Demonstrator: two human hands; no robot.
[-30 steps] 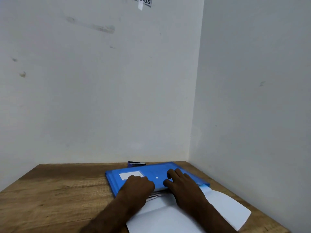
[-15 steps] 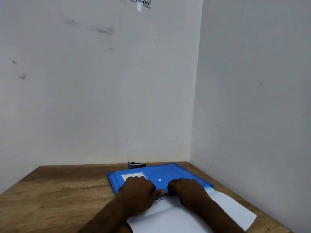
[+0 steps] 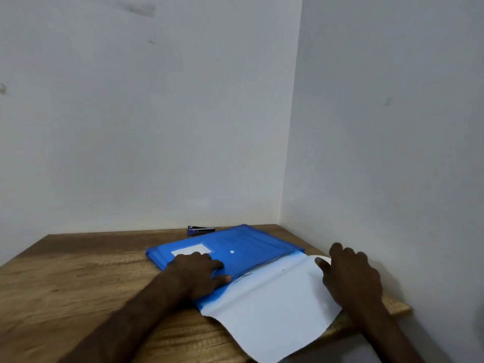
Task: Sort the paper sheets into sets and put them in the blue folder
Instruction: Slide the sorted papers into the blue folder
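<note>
Blue folder (image 3: 248,244) sits near the table's (image 3: 78,271) far right corner, paper sheets (image 3: 275,305) sticking out of its near side. Left hand (image 3: 196,271) lies flat on the folder, fingers straight, gripping nothing. Right hand (image 3: 351,279) rests on the sheets' right corner with bent fingers (can't tell if it's actually pinching them).

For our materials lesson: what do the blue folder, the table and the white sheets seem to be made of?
The folder looks like thin plastic: translucent blue, slight sheen, fine ridges. The table seems wood, or wood-look laminate: brown grain streaks, matt. The sheets look like paper: white, matt, thin, one edge curled.
</note>
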